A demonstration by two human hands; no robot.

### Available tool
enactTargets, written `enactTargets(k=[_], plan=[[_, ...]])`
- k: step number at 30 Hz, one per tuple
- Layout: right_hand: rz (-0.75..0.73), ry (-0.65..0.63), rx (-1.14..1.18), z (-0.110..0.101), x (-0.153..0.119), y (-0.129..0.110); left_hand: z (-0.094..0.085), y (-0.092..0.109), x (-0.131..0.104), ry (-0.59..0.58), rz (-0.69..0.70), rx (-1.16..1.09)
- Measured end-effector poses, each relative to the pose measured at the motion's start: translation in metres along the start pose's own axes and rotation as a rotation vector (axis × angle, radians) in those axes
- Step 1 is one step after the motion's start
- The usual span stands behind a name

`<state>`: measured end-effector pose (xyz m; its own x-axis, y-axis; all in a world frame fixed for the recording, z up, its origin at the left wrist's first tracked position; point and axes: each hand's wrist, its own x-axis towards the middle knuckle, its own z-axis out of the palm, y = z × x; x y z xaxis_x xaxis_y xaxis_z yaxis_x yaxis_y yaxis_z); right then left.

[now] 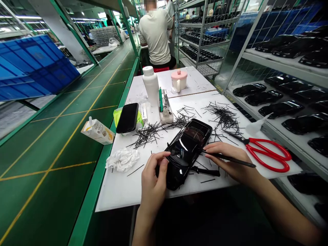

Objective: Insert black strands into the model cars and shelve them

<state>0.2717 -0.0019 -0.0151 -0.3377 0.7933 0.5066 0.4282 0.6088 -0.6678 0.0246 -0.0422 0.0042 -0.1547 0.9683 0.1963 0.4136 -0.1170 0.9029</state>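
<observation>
A glossy black model car (189, 145) sits at a slant on the white bench (120, 194), its near end held in the grip of the left hand (154, 174). The grip of the right hand (229, 160) pinches a slim dark tool (237, 160), its tip at the car's side. Thin black strips (224, 116) lie scattered around; red-handled scissors (269, 155) rest near the right hand, crumpled tissue (123, 160) near the left.

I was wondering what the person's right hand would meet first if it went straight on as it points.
Most likely the black model car: the right hand points at it, with its slim dark tool leading. Whether tool and car touch is unclear.
</observation>
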Motion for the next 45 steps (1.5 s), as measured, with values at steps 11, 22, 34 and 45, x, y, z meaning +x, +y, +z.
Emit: enactTargets(k=[11, 22, 34, 45], plan=[[0.19, 0.032, 0.261, -0.002, 0.003, 0.004, 0.001, -0.005, 0.003, -0.109, 0.211, 0.04], [0.153, 0.025, 0.358, -0.004, 0.005, 0.005, 0.027, 0.022, 0.048, -0.398, 0.475, 0.287], [0.103, -0.034, 0.273, 0.013, 0.014, 0.004, 0.036, 0.007, 0.047, -0.35, 0.353, 0.227], [0.221, -0.149, 0.309, 0.002, 0.013, 0.006, 0.033, 0.006, 0.049, -0.36, 0.318, 0.214]])
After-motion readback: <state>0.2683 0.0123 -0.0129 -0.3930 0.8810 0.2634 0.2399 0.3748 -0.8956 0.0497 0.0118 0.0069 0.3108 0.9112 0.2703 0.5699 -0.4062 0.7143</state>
